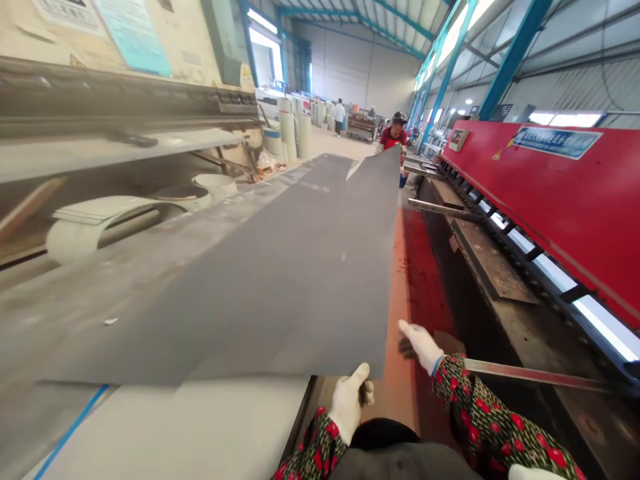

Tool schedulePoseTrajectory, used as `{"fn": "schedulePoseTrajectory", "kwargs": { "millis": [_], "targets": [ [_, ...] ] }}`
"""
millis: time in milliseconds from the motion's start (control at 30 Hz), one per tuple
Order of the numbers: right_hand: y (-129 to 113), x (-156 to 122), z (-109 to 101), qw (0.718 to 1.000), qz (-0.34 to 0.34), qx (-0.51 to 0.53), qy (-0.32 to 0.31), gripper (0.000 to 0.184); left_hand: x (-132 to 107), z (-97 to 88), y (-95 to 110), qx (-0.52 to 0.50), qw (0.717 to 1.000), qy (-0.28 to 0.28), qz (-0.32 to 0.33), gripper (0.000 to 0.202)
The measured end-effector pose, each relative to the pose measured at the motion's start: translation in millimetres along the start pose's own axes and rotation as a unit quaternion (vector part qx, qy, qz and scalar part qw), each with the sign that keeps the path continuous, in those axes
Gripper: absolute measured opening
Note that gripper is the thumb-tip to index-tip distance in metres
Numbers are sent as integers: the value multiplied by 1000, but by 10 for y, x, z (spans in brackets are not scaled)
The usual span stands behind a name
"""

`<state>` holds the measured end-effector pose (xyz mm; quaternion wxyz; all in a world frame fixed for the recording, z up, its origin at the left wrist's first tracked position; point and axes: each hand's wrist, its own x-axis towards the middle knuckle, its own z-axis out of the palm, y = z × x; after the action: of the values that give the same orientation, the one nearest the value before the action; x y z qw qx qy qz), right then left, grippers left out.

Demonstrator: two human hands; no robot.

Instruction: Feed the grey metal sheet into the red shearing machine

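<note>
Left hand [351, 403] in a white knit glove closed on the near edge of a long grey metal sheet [240, 293], thumb on top; right hand [419, 347] raised at the sheet's right edge, thumb up and dark-coated fingers curled, its contact with the metal impossible to tell from this view. Sheet in the air, running from near to far, its far end in the gloved hands [403, 149] of a co-worker [393, 137] in a red vest and dark cap. Best handling here: firm pinches set wide apart, the sheet level and free of sag, pace matched with the far end. Just right of the sheet, a red guillotine shear [530, 173], with a steel bar [530, 373] jutting close to the floral right sleeve [495, 413], the likeliest snag, and a second bar [440, 210] farther along. To the left, a long pale bench [150, 427] and a press brake [125, 100] above pale rolls [85, 230]; far off, upright white rolls [289, 133] and another person [340, 117]
</note>
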<state>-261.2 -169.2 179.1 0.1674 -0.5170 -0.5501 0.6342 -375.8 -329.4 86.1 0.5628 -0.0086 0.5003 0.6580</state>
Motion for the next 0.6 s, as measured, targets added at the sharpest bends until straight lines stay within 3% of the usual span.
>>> {"fn": "schedulePoseTrajectory", "kwargs": {
  "millis": [133, 200, 267, 433, 600],
  "targets": [
    [191, -32, 300, 990, 56, 111, -62, 44, 51, 341, 90, -13, 1000, -15, 5, 56],
    [86, 49, 449, 989, 41, 133, -42, 35, 40, 495, 190, -44, 999, -14, 18, 52],
    [-77, 96, 470, 990, 18, 138, -24, 32, 2, 628, 300, -71, 997, -17, 28, 54],
    [-353, -113, 261, 990, -29, 134, -36, 34, -199, 765, 451, -97, 994, -45, 37, 57],
    [-431, -441, -155, 994, -41, 88, -46, 38, -210, 549, 534, -204, 976, -76, -18, 27]
  ]
}}
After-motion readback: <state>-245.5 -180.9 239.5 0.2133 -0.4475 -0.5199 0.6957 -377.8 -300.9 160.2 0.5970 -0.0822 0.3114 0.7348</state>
